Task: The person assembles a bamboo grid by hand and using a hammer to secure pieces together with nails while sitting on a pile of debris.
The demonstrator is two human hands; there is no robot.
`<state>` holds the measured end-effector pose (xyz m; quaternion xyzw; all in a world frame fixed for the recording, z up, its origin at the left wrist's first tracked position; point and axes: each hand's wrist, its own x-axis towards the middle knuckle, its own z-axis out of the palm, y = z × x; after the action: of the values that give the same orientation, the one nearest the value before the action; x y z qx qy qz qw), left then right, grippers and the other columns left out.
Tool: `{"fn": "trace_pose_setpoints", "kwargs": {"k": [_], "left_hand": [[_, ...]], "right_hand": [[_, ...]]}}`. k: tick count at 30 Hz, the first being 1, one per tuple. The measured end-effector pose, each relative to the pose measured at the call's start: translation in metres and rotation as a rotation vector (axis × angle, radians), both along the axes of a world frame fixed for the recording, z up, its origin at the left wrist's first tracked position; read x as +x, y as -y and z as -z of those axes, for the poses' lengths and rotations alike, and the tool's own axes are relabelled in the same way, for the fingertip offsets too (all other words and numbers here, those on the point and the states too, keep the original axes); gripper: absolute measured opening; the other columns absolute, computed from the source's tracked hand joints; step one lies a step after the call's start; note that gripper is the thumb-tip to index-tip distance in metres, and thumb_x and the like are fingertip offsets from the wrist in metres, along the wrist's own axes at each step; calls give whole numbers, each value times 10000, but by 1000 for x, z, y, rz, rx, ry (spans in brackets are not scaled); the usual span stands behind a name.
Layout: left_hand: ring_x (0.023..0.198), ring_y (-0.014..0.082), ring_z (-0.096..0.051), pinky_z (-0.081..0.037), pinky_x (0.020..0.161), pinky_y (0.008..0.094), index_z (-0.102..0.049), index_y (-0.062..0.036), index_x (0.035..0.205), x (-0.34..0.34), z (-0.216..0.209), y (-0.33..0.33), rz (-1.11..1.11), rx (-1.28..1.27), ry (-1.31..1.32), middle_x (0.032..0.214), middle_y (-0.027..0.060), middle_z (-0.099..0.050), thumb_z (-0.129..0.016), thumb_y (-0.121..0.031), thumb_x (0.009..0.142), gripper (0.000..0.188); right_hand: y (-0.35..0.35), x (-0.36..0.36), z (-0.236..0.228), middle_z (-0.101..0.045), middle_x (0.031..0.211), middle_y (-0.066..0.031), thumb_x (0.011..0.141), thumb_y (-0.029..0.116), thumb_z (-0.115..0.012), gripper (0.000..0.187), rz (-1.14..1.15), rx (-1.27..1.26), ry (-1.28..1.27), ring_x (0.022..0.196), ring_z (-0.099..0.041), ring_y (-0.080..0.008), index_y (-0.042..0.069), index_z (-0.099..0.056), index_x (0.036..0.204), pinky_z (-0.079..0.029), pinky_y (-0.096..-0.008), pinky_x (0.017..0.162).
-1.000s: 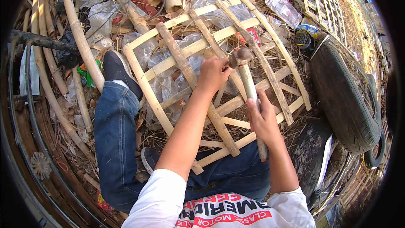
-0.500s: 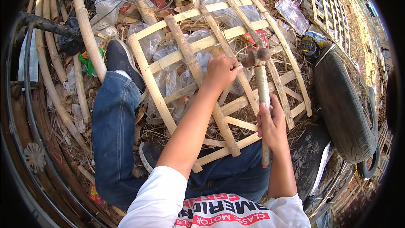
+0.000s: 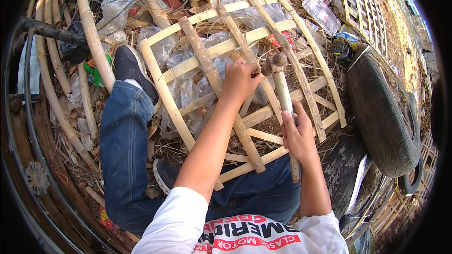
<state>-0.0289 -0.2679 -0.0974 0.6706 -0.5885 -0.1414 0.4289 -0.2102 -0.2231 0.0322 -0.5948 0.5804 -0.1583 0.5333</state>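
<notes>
A lattice panel of split bamboo slats (image 3: 202, 57) lies across my legs and the ground ahead of me. My left hand (image 3: 241, 83) rests at one of its lengthwise slats, fingertips pinched; what they hold, if anything, is too small to make out. In my right hand (image 3: 299, 132) is a hammer (image 3: 283, 90), gripped by the lower part of its pale wooden handle. The rusty hammer head (image 3: 274, 64) is just to the right of my left fingertips, over the panel.
Long bamboo poles (image 3: 89, 23) run along the left side, beside a dark metal frame (image 3: 29, 80). A black tyre (image 3: 383, 117) stands at the right. Another lattice panel (image 3: 362, 7) lies far right. Clear plastic bags (image 3: 115, 9) and dry leaves litter the ground.
The hammer head has swung left, closer to my left fingertips. My left hand stays at the same slat, still pinched.
</notes>
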Motion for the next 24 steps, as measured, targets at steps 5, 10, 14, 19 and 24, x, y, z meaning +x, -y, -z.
{"fn": "trace_pose_setpoints", "kwargs": {"k": [5, 10, 14, 19, 24], "left_hand": [[770, 248, -563, -446, 756, 392, -692, -79, 737, 1, -5, 1, 47, 51, -42, 663, 27, -594, -847, -215, 654, 222], [789, 241, -554, -471, 751, 376, -706, -79, 829, 4, -6, 0, 55, 67, -76, 698, 32, -593, -881, -213, 601, 318], [909, 267, -547, -461, 853, 389, -698, -98, 1046, 4, -17, -6, 81, 118, -15, 881, 65, -613, -885, -279, 603, 514], [1232, 331, -482, -341, 1079, 456, -626, -135, 1266, 5, -30, -15, 113, 91, 232, 1223, 141, -582, -841, -385, 670, 681], [1392, 373, -349, -234, 1136, 541, -624, -149, 1280, 2, -10, -18, 116, 108, 240, 1420, 123, -508, -693, -380, 850, 493]], "right_hand": [[-6, -3, -2, -510, 602, -1, 1011, 201, -503, 288, 36, -4, -17, 495, -456, -63, 1, -500, 1218, -367, -258, 444], [-7, -15, -7, -495, 616, 11, 1013, 208, -497, 307, 104, 51, 45, 484, -447, -52, 5, -483, 1242, -356, -236, 423], [-10, -19, -11, -459, 591, 20, 1028, 205, -465, 305, 143, 24, 85, 427, -409, -49, -8, -465, 1245, -338, -218, 395], [-9, -23, -16, -497, 605, 12, 1011, 214, -506, 334, 135, 34, 53, 487, -447, -55, -7, -472, 1260, -353, -242, 435], [-6, -12, -15, -500, 596, 9, 1009, 214, -510, 330, 96, 31, 39, 491, -439, -63, 2, -476, 1260, -357, -259, 445]]}}
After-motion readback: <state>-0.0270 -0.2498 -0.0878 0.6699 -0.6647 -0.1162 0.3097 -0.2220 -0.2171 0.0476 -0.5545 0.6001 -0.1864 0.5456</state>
